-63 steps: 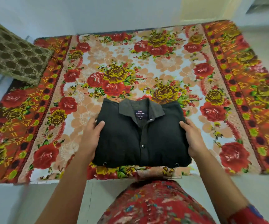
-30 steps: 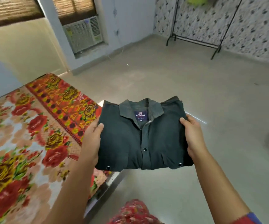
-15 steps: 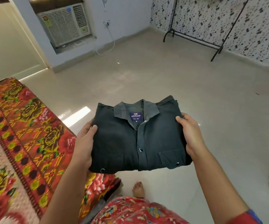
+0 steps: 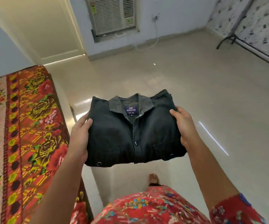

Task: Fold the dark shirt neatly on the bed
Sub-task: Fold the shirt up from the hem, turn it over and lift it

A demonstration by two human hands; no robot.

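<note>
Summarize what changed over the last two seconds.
The shirt was lifted off the bed and carried away from it. It is now in the air over the floor, with the bed to the left. Unchanged: left hand and right hand grip its sides, fold intact.

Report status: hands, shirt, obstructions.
Left hand, right hand grip shirt sides. Shirt folded, held above floor, beside bed. Nothing blocks it.
</note>
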